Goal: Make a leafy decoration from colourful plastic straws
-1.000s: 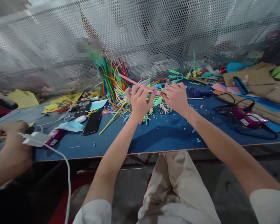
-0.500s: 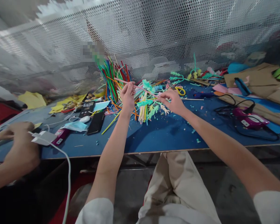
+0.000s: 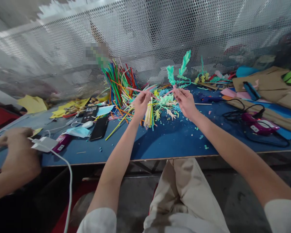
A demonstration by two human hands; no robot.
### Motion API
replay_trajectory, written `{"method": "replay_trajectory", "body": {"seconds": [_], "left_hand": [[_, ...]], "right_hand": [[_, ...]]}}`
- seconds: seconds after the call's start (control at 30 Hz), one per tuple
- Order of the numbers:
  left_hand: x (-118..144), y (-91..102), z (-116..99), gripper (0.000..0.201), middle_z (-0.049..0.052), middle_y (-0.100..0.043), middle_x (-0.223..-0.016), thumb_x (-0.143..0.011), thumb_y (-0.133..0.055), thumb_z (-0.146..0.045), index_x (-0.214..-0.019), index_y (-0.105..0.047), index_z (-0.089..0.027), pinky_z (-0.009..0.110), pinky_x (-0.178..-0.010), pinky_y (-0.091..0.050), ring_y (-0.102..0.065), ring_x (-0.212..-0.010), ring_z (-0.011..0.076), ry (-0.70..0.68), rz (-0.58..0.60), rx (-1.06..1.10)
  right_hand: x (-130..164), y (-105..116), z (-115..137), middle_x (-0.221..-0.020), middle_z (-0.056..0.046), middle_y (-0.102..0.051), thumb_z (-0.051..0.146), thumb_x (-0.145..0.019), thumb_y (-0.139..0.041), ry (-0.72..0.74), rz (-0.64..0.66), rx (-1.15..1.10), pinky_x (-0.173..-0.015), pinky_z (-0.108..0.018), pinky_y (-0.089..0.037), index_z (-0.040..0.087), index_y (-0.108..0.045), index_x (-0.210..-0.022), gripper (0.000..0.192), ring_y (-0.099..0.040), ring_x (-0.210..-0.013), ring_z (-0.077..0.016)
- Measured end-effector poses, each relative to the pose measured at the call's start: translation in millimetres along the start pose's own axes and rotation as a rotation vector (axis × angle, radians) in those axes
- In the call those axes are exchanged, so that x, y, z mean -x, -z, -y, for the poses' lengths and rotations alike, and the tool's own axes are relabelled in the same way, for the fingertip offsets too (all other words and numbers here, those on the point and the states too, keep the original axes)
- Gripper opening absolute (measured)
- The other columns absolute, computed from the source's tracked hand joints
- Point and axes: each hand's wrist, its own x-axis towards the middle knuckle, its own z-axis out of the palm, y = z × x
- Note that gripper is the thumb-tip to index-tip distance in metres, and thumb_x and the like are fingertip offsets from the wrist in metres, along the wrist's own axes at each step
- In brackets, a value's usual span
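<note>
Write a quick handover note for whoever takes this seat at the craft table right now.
Left hand: pinching a thin pink strip.
Right hand: holding a stem with two teal fringed leaves raised upright.
Between the hands, on the blue table: a pile of cut fringed pieces; behind it, a bundle of colored strips.
Right side: purple glue gun with black cord.
Far left: another person's hand near a white charger.
Done: several fringed pieces cut. Left: many uncut strips.
</note>
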Motion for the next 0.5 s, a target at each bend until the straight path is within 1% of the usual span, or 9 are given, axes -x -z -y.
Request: {"method": "replay_trajectory", "body": {"seconds": [0.13,0.2,0.27,0.33,0.5], "left_hand": [[2.1,-7.7,1.9,0.054,0.006,-0.077,-0.088,-0.097,-0.069,-0.074,-0.092,-0.075,-0.020,0.030,-0.075,-0.058,-0.070,-0.077,0.0151,0.043,0.019,0.056],[2.8,-9.4,1.7,0.056,0.006,-0.078,-0.089,-0.096,-0.069,-0.076,-0.093,-0.073,-0.020,0.030,-0.075,-0.061,-0.072,-0.076,0.0157,0.070,0.027,0.106],[3.4,-10.0,0.7,0.056,0.006,-0.077,-0.086,-0.094,-0.070,-0.076,-0.092,-0.072,-0.020,0.030,-0.072,-0.062,-0.072,-0.073,0.0154,0.081,0.026,0.131],[3.7,-10.7,0.2,0.056,0.005,-0.076,-0.084,-0.093,-0.072,-0.076,-0.091,-0.072,-0.020,0.029,-0.068,-0.061,-0.070,-0.069,0.0145,0.085,0.010,0.134],[2.5,-14.3,1.3,0.054,0.002,-0.074,-0.090,-0.089,-0.076,-0.076,-0.093,-0.073,-0.022,0.024,-0.057,-0.058,-0.067,-0.061,0.0101,0.119,-0.068,0.191]], "right_hand": [[-4.2,4.0,-6.0,-0.079,0.001,-0.060,0.066,-0.072,-0.090,-0.057,-0.064,0.025,-0.064,-0.031,-0.043,0.028,-0.080,-0.093,0.044,-0.046,-0.070,-0.0143],[-6.0,5.4,-9.5,-0.078,0.000,-0.060,0.066,-0.072,-0.090,-0.064,-0.058,0.041,-0.065,-0.032,-0.044,0.027,-0.080,-0.088,0.043,-0.047,-0.071,-0.0147],[-7.3,6.5,-12.9,-0.079,-0.001,-0.061,0.065,-0.073,-0.090,-0.048,-0.043,0.035,-0.068,-0.032,-0.046,0.027,-0.079,-0.081,0.040,-0.048,-0.072,-0.0148],[-8.1,7.2,-15.5,-0.080,-0.001,-0.064,0.064,-0.074,-0.090,-0.022,-0.035,0.027,-0.071,-0.032,-0.048,0.027,-0.079,-0.077,0.039,-0.049,-0.072,-0.0147],[-5.5,6.2,-14.5,-0.077,-0.001,-0.065,0.067,-0.076,-0.088,0.011,-0.071,0.078,-0.075,-0.033,-0.050,0.026,-0.079,-0.077,0.042,-0.052,-0.072,-0.0148]]}}
